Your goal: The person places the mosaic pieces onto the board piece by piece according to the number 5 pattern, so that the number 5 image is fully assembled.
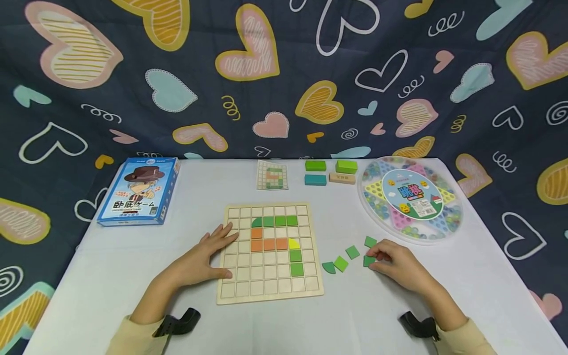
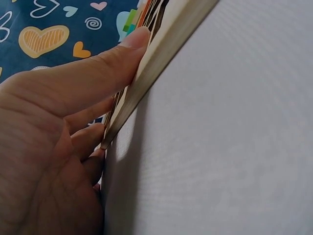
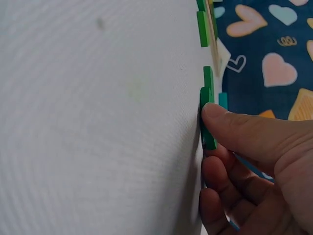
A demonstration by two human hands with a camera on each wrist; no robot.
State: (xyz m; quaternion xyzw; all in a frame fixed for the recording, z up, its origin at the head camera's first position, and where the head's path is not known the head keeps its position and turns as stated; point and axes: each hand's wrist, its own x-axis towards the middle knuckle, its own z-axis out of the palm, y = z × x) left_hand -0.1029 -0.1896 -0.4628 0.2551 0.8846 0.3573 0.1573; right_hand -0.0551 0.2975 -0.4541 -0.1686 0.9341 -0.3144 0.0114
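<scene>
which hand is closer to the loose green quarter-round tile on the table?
Right. The right hand pinches a green square tile just right of the quarter-round tile. The left hand rests on the wooden grid board at its left edge, across the board from that tile.

- The blue game box on the desk carries the title "卧底ゲーム", with a smaller line reading "UNDERCOVER GAME" beneath it.
- The round marble-game case has a centre label with two large Chinese characters, "跳棋"; its smaller print is too small to read.
</scene>
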